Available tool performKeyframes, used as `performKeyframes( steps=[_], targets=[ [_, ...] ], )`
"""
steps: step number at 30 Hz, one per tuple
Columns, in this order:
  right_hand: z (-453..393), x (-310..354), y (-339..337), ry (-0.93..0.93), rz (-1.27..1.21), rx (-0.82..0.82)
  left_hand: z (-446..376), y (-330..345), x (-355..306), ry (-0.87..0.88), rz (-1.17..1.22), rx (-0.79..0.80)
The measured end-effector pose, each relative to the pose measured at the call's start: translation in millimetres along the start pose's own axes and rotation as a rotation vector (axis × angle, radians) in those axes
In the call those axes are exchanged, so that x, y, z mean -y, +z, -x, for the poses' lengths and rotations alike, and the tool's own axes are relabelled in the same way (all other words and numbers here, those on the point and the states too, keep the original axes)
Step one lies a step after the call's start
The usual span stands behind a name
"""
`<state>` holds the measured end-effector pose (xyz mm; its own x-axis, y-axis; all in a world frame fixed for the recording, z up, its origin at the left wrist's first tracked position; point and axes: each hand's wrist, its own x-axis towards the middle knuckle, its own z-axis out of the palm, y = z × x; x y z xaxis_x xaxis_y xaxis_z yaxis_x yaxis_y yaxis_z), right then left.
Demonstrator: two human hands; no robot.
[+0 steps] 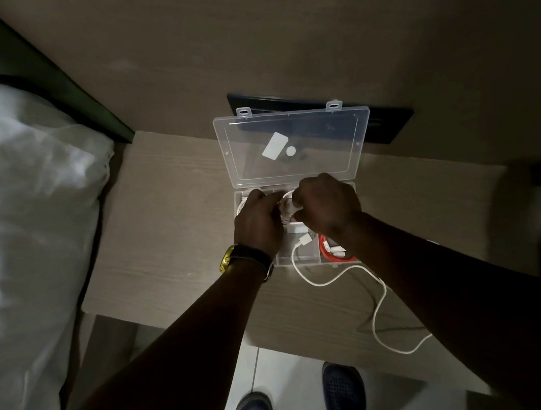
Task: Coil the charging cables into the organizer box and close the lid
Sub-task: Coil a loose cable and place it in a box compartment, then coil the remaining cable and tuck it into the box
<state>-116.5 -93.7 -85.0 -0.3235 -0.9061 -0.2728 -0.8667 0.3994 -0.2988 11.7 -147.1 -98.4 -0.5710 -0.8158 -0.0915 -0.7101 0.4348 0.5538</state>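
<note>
Clear plastic organizer box sits open on the wooden table. Both hands, left hand and right hand, curl tight around a coiled white cable over the box. Its loose end trails across the table.

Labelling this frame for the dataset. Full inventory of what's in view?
organizer box: 1, clear, on the table, lid open
lid: 1, clear, propped up behind the box, two white stickers
white cable: 1, trailing from the box across the table; its coil between the hands
red cable: 1, near-right compartment
table: 1, light wood
pillow: 1, white, left
shoes: 2, dark blue, on the floor
watch: 1, gold, left wrist
left hand: 1, on the coil
right hand: 1, on the coil
</note>
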Motion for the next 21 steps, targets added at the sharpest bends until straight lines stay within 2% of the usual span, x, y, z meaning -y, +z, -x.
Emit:
performKeyframes(
  steps=[4,8,12,15,19,21],
  targets=[
    [1,2,3,-0.012,-0.055,-0.050,1,3,-1,0.008,-0.014,-0.089],
    [9,-7,3,-0.067,-0.075,-0.041,-4,1,-4,-0.038,-0.114,0.057],
    [42,-21,-1,-0.095,-0.279,-0.211,-8,-6,-7,0.039,-0.167,0.134],
    [92,-21,7,-0.186,-0.298,-0.193,-2,-12,-7,0.101,-0.128,0.067],
    [139,-23,27,-0.242,-0.085,-0.057,13,-12,-16,0.206,-0.088,-0.063],
    [145,-23,34,-0.280,-0.032,-0.070,20,-11,-22,0.239,-0.061,-0.089]
  ],
)
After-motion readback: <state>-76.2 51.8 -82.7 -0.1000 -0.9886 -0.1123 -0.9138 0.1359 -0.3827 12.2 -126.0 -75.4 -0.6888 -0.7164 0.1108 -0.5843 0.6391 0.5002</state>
